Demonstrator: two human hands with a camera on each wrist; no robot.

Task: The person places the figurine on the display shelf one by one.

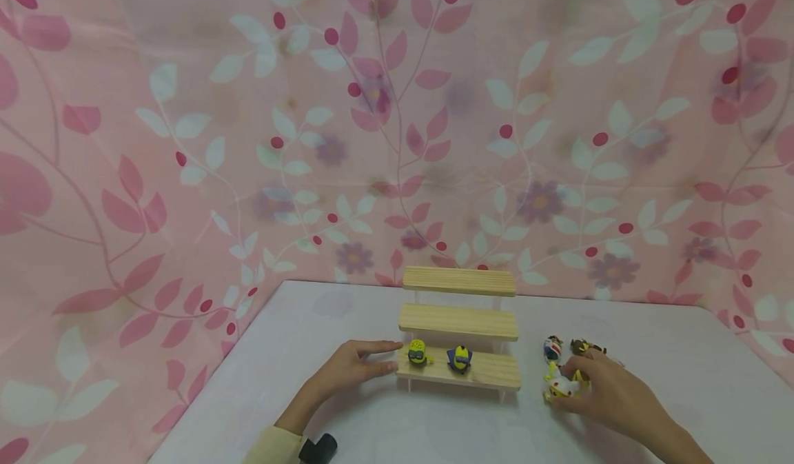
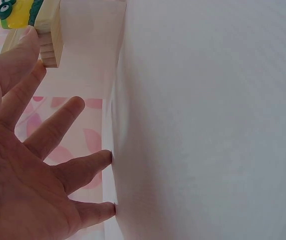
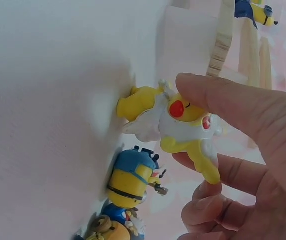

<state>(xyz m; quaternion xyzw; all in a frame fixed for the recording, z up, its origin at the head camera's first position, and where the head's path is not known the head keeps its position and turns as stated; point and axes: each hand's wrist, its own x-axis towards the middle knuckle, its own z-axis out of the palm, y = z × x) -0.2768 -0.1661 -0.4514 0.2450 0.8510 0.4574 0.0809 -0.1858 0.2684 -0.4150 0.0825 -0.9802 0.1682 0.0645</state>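
Thumb and index finger of my left hand [image 1: 350, 372] touch the left end of the wooden display stand's lowest shelf [image 1: 490, 369], the other fingers spread out straight. On that shelf stand two minion figurines, one yellow with green [image 1: 418, 354] near the left end and one with a dark blue cape [image 1: 460, 359] in the middle. To the right of the stand, my right hand [image 1: 611, 388] pinches a yellow-and-white figurine [image 3: 185, 125] with red cheeks between thumb and fingers, close over the tabletop. The thumb covers part of its head.
Past the right hand, a blue-and-yellow minion figurine [image 3: 130, 177] and a brown-and-yellow figurine [image 1: 586, 347] lie on the white table [image 1: 670, 340]. The stand's middle shelf [image 1: 459, 320] and top shelf [image 1: 459, 280] rise behind. A pink floral cloth [image 1: 397, 140] hangs at the back.
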